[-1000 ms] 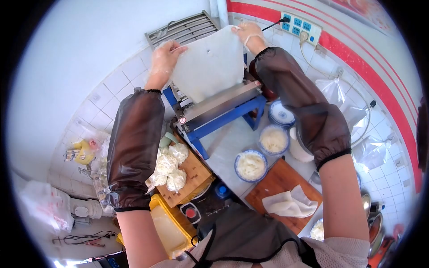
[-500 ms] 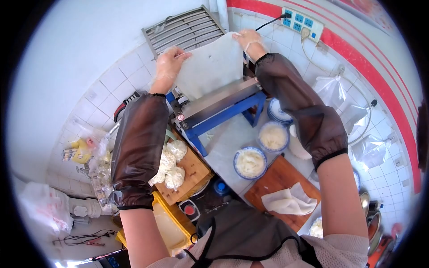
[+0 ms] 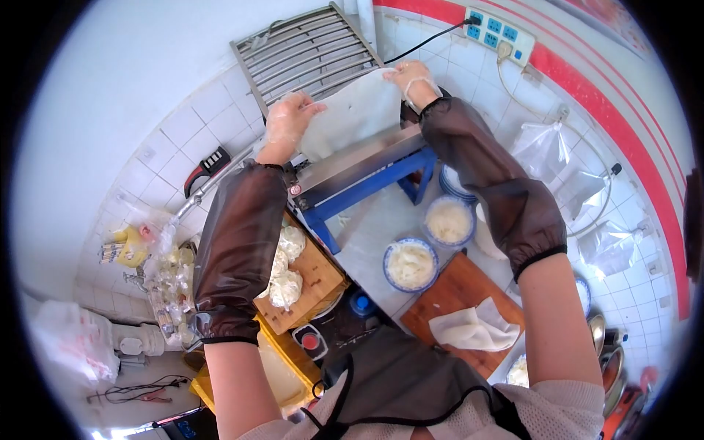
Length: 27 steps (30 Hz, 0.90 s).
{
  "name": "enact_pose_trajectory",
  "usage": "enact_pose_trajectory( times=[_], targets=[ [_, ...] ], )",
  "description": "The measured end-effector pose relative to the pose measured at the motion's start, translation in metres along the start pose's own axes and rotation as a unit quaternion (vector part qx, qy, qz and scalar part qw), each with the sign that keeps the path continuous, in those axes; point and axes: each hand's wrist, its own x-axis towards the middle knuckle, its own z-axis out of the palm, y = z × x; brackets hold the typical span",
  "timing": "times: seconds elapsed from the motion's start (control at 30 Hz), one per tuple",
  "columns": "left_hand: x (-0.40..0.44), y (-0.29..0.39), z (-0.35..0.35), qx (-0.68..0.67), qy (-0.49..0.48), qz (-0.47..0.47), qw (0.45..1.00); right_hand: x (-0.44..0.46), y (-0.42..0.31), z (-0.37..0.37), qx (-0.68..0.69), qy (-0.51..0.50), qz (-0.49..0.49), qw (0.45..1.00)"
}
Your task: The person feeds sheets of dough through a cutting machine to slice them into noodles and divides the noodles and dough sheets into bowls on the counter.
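A white dough sheet (image 3: 352,114) hangs into the top of a metal roller machine (image 3: 359,165) on a blue frame. My left hand (image 3: 288,125), in a clear glove, pinches the sheet's upper left corner. The upper right corner is in the closed fingers of my right hand (image 3: 412,81), also gloved. The sheet's lower edge is hidden behind the machine's metal front. A folded white sheet (image 3: 474,327) lies on a reddish wooden board (image 3: 425,308) nearer to me.
Bowls of pale food (image 3: 411,265) (image 3: 449,221) stand right of the machine. Round white bundles (image 3: 285,289) rest on a wooden board (image 3: 319,275) at left, above a yellow crate (image 3: 275,367). A metal rack (image 3: 308,51) is behind; a power strip (image 3: 499,35) hangs on the wall.
Both hands have come down toward the machine with the sheet's upper corners. Less of the sheet shows above the machine, and more of the rack behind is visible.
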Motion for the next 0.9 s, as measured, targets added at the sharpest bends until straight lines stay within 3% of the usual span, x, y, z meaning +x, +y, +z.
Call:
enact_pose_trajectory(
  times=[0.2,0.47,0.9],
  targets=[
    [-0.01,-0.002,0.01,0.056,-0.015,0.012,0.998,-0.002,0.005,0.016,0.001,0.012,0.037,0.999],
    [-0.023,-0.017,0.022,0.069,-0.031,0.107,0.991,-0.012,0.016,0.029,0.047,-0.021,0.021,0.998],
    [-0.046,-0.021,0.031,0.112,-0.063,0.105,0.986,-0.03,0.031,0.045,0.031,-0.034,0.011,0.999]
  ],
)
